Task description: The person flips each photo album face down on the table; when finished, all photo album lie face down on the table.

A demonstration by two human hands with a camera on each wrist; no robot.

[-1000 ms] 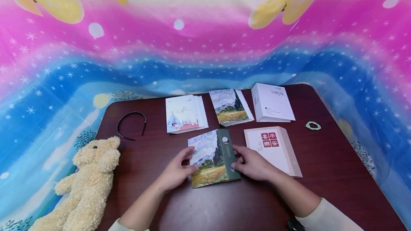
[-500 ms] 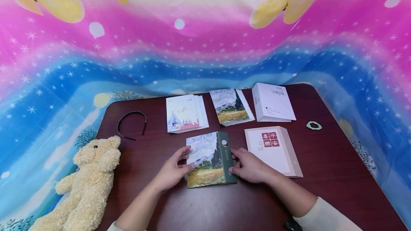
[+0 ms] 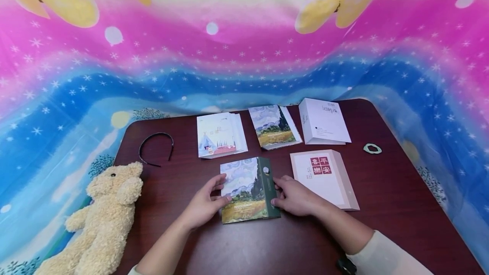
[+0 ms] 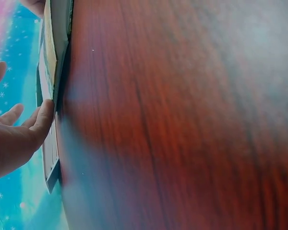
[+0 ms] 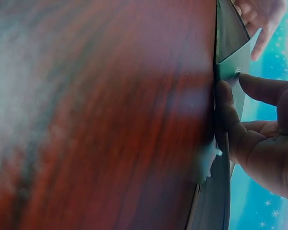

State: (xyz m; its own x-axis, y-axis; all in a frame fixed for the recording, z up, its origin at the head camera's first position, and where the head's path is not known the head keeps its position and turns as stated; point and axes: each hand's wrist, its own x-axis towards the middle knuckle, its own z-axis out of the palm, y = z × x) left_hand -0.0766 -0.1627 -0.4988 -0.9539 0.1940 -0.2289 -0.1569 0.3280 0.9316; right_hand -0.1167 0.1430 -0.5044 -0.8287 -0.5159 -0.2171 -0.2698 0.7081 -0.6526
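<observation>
A photo album [image 3: 242, 190] with a painted landscape cover and dark green spine lies near the table's front, between both hands. My left hand [image 3: 204, 205] is at its left edge, thumb over the cover in the head view. In the left wrist view a fingertip touches the album [image 4: 49, 48], with the thumb held apart. My right hand [image 3: 296, 198] is against the spine. Seen from the right wrist, its thumb [image 5: 261, 88] touches the spine [image 5: 235, 62] near the lower end, and the fingers are bent beside it, fingertips low by the tabletop.
Behind the album stand a tent-picture booklet [image 3: 217, 137], a matching landscape booklet [image 3: 271, 126] and a white one [image 3: 326, 120]. A pale book with red characters [image 3: 317, 181] lies under the right hand's side. A headband [image 3: 156, 135], teddy bear [image 3: 111, 207] and green ring [image 3: 372, 148] lie around.
The album has shifted slightly left and toward the person, and its spine shows at a steeper angle. Both hands have followed it a little to the left.
</observation>
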